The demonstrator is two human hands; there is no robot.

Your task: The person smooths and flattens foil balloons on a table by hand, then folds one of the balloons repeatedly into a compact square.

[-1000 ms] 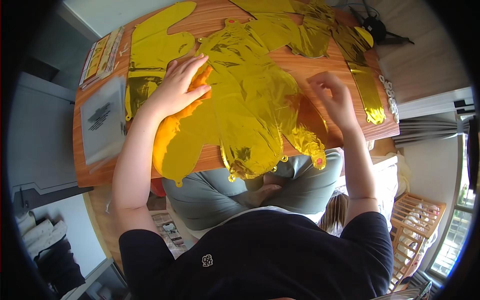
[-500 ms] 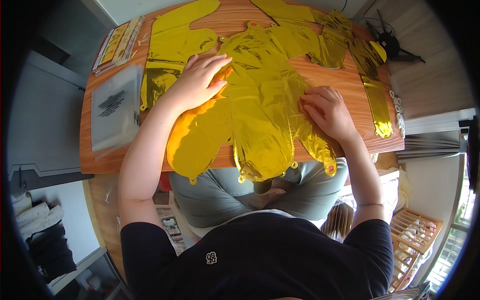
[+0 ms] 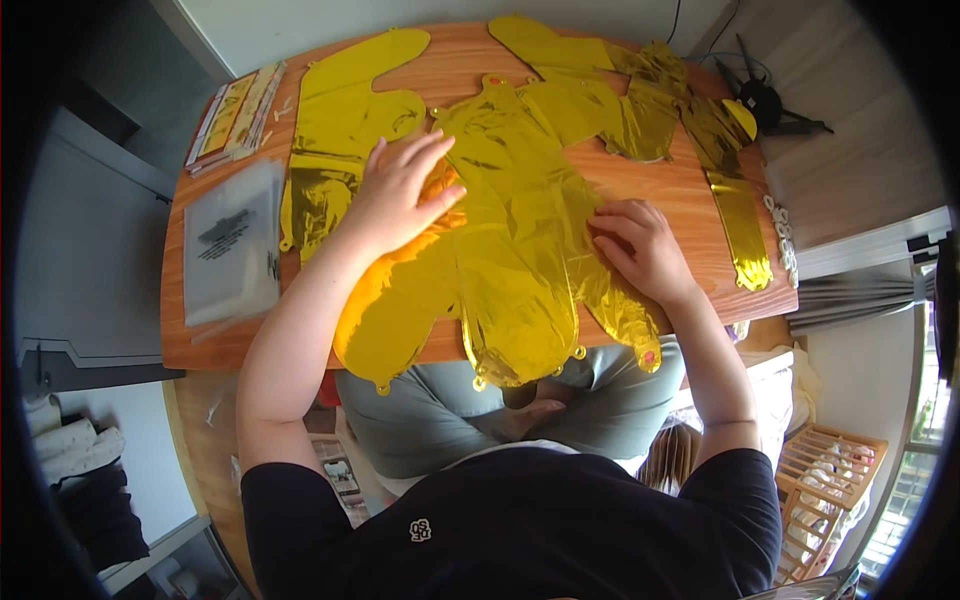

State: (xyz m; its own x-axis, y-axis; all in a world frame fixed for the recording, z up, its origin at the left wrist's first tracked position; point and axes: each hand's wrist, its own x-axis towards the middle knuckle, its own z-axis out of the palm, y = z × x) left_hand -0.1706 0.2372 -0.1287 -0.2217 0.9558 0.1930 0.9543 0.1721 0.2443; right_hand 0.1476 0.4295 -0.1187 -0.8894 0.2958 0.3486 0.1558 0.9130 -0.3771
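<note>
Spread flat across the wooden table is a gold foil balloon (image 3: pixel 515 240), uninflated, with rounded lobes and small tabs along its edges. Its near lobes hang over the table's front edge above my lap. My left hand (image 3: pixel 405 195) lies palm down on the left part, fingers stretched out and apart, beside a patch of foil gleaming orange. At the right lobe, my right hand (image 3: pixel 640 245) touches the foil's edge with bent fingers drawn toward the thumb. What sits between those fingertips is hidden. Another flat gold foil piece (image 3: pixel 340 110) lies at the far left.
More gold foil (image 3: pixel 640 120) stretches along the far right, one strip running down the right side. Clear plastic sleeves (image 3: pixel 230 245) and a stack of booklets (image 3: pixel 235 115) are at the left. A black stand (image 3: pixel 765 100) and small white rings (image 3: pixel 783 235) line the right edge.
The whole view has tilted, so the table sits slightly lower in the picture. Both hands keep about the same places on the foil.
</note>
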